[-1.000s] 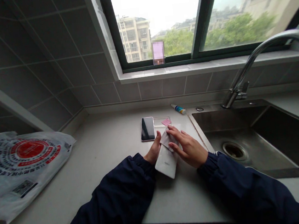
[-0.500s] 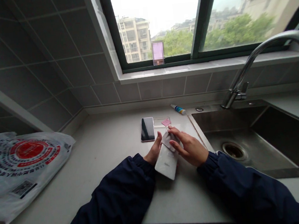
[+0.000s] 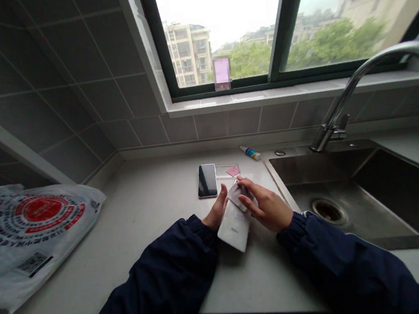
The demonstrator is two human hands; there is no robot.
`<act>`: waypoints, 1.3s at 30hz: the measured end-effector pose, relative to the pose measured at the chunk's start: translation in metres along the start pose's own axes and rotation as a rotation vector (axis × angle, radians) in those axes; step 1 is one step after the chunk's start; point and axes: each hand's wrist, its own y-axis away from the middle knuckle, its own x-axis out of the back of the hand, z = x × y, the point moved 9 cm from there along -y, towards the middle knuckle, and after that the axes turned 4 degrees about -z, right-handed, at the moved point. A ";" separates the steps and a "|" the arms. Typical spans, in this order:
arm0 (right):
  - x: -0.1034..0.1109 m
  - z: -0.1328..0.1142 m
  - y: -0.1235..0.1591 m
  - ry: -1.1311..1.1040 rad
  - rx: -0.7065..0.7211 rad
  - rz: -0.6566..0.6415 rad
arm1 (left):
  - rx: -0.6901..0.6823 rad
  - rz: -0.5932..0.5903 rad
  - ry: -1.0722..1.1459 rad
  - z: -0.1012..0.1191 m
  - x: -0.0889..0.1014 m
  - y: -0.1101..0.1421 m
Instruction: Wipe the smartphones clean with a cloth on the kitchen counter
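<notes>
A white phone (image 3: 234,228) lies tilted in my left hand (image 3: 217,211), its back facing up. The thumb rests along its left edge, while the other fingers are hidden beneath it. My right hand (image 3: 267,206) presses a small whitish wipe (image 3: 238,197) onto the phone's upper back, with the fingers bent over it. Just beyond the hands, a clear phone case (image 3: 221,166) lies on the counter with a pink slip of paper (image 3: 233,171) on it. To its left is a second phone (image 3: 206,181) with a dark screen.
A blue and white tube (image 3: 250,152) lies near the sink's corner. On the right are a steel sink (image 3: 345,167) and a curved faucet (image 3: 352,87). A white plastic bag (image 3: 68,241) with red print sits at the left of the pale counter (image 3: 154,202). A window is behind.
</notes>
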 end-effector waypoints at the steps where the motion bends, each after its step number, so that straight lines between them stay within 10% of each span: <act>1: 0.000 0.001 0.000 -0.004 -0.005 -0.002 | 0.002 -0.008 0.003 0.000 0.000 0.000; 39: -0.009 -0.032 0.009 -0.022 0.309 -0.055 | -0.104 0.111 -0.002 0.012 0.005 0.002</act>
